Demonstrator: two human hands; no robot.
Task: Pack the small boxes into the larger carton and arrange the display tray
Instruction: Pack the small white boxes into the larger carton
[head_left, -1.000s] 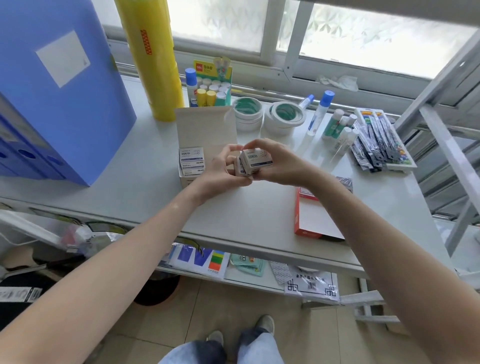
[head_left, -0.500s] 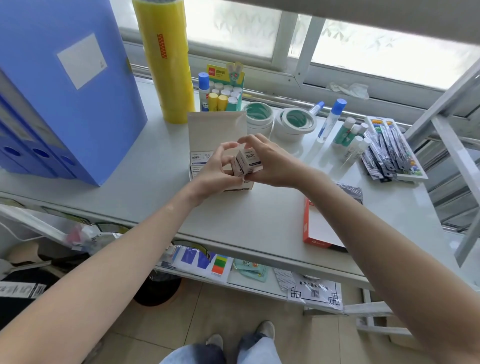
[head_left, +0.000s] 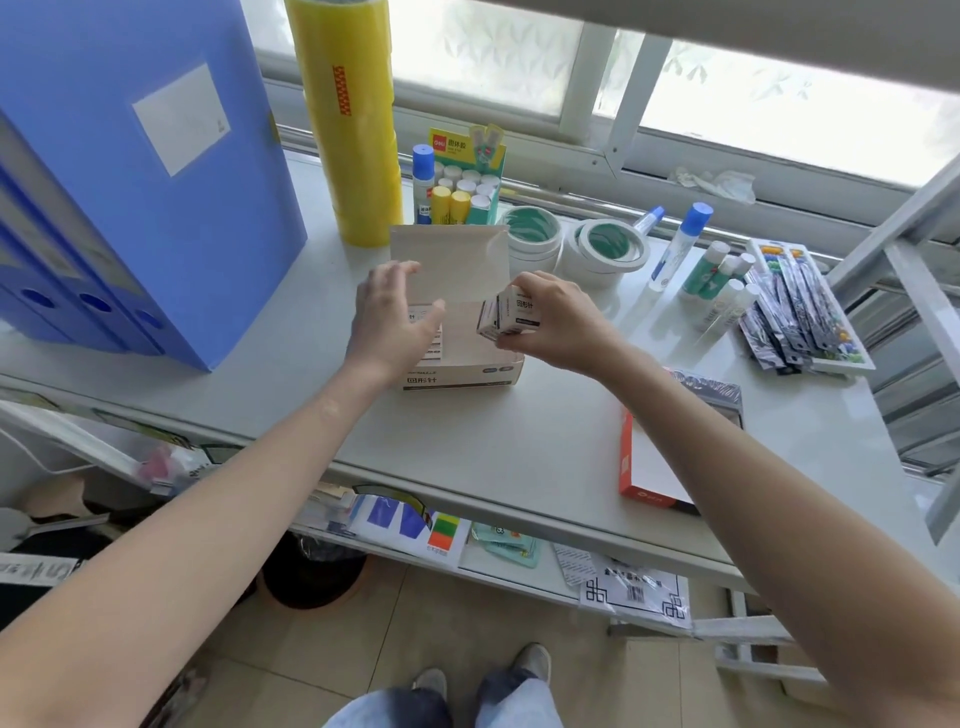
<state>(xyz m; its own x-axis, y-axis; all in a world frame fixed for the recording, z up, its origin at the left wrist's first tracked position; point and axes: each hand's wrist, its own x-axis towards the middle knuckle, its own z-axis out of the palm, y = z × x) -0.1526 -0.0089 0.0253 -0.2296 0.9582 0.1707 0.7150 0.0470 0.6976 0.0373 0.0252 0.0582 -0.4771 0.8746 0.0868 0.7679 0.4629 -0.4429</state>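
An open beige carton (head_left: 462, 376) stands on the white table (head_left: 498, 441), its lid flap (head_left: 449, 262) raised behind it. Small white boxes (head_left: 434, 343) lie inside its left part, mostly hidden by my left hand (head_left: 392, 319), which hovers over them with fingers spread and empty. My right hand (head_left: 556, 319) grips a small stack of small white boxes (head_left: 511, 314) above the carton's right end. A display tray of black-packed pens (head_left: 800, 306) lies at the far right.
Blue file boxes (head_left: 135, 171) stand at the left, beside a tall yellow tape stack (head_left: 345, 114). Behind the carton are a glue-stick display box (head_left: 467, 179), tape rolls (head_left: 605, 249) and glue bottles (head_left: 680, 244). A red-edged white box (head_left: 649, 467) lies near the front edge.
My left hand has let go of the small boxes and moved left over the carton, fingers spread. My right hand keeps the boxes and has shifted right.
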